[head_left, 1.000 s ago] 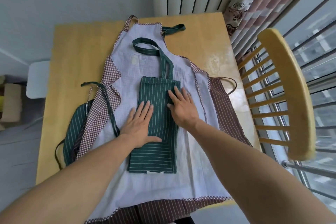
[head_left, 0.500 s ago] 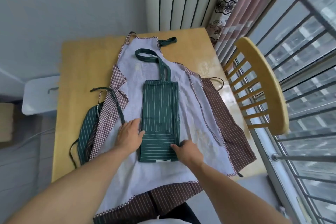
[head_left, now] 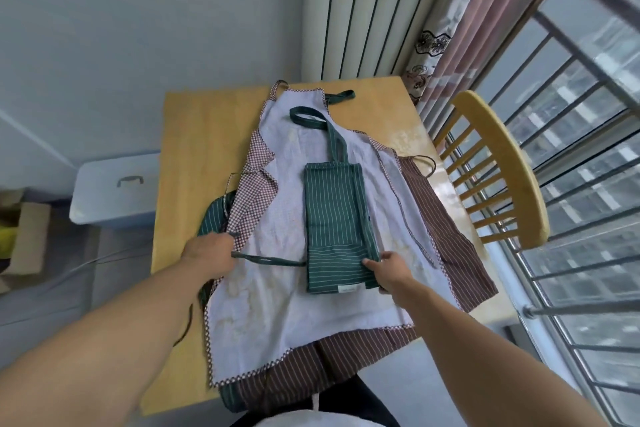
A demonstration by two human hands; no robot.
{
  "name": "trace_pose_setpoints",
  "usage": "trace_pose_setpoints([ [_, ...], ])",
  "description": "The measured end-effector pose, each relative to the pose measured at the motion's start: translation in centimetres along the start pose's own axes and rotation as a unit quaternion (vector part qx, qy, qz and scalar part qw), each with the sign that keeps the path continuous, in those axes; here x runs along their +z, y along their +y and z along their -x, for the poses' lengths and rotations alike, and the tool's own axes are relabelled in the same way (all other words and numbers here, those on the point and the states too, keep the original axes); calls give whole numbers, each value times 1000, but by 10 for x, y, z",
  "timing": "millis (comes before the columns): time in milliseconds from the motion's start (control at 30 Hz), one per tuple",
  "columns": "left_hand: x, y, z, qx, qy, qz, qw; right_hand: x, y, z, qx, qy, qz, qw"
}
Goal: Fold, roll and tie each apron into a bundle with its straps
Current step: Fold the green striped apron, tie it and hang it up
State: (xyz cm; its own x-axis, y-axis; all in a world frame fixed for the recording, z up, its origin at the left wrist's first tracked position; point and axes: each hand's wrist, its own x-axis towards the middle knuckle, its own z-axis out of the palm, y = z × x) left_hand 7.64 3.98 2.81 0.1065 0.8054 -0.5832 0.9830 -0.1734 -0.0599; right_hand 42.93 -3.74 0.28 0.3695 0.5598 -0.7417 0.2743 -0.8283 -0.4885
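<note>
green apron point(head_left: 334, 218) – folded into a long strip, centre of frame, lying on a pale apron point(head_left: 277, 288) spread over the table point(head_left: 194, 156) | my left hand point(head_left: 207, 253) pinches its strap point(head_left: 266, 259), centre left | my right hand point(head_left: 391, 269) grips the strip's lower right edge – thumb on top

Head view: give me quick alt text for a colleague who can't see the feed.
A folded green striped apron lies on a pale apron spread over a wooden table. The left hand holds a green strap pulled out sideways, and the right hand grips the folded apron's near right corner. A wooden chair stands at right.
</note>
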Motion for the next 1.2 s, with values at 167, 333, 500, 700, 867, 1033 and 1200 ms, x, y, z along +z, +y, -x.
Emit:
trace_pose_setpoints([
  [167,-4,-37,5,-104,11,-105,989,-6,3,16,1,-3,17,1000],
  [333,-10,29,22,179,-36,146,972,-9,13,28,37,-32,-50,998],
  [500,9,130,53,324,-103,119,933,-20,11,42,75,-96,-121,985],
  [700,21,148,44,214,-71,318,921,-42,-6,52,-33,-145,108,983],
  [867,9,137,16,203,-152,428,867,-61,-16,41,-197,-231,283,910],
  [1033,5,135,-5,109,-190,606,765,-56,-8,23,-212,-182,290,915],
  [1200,11,138,-26,51,-174,684,706,-43,-14,2,-213,-173,182,944],
])
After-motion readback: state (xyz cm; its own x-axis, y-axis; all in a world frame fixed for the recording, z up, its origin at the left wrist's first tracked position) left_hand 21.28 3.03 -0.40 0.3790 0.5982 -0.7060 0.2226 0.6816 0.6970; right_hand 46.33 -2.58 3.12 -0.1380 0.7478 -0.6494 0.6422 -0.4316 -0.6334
